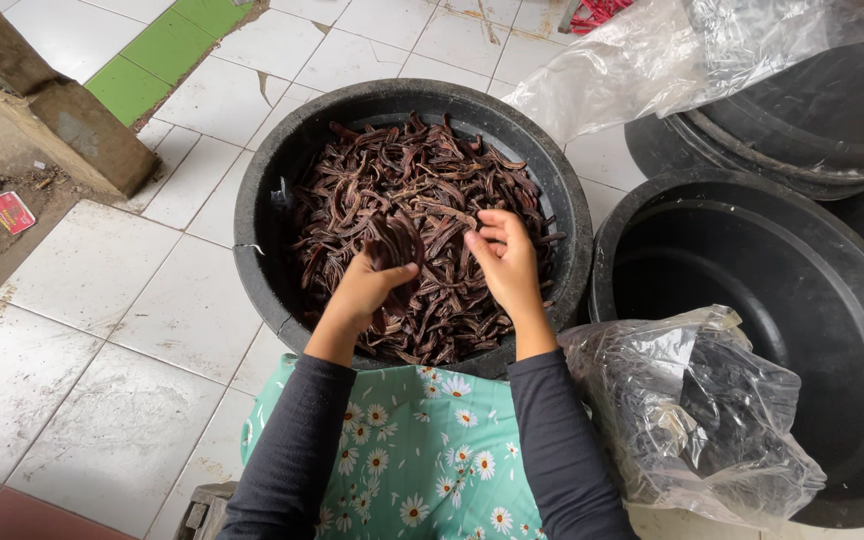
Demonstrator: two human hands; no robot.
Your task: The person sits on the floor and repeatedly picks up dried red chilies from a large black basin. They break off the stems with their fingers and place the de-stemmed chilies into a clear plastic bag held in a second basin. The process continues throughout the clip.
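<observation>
A round black tub (252, 235) stands on the tiled floor in front of me, filled with dark brown dried pods (432, 190). My left hand (364, 290) is closed around a bunch of these pods (395, 243), held upright above the heap. Just to its right, my right hand (505, 262) hovers over the heap with fingers curled, fingertips touching pods near the bunch. Both arms wear dark grey sleeves, and a green flowered cloth (412, 450) covers my lap.
An empty black tub (752, 300) sits to the right, with a crumpled clear plastic bag (692, 410) at its near rim. More stacked black tubs (812, 110) under a plastic sheet (672, 50) lie behind. A wooden post (52, 100) and a red packet (9, 211) are at left.
</observation>
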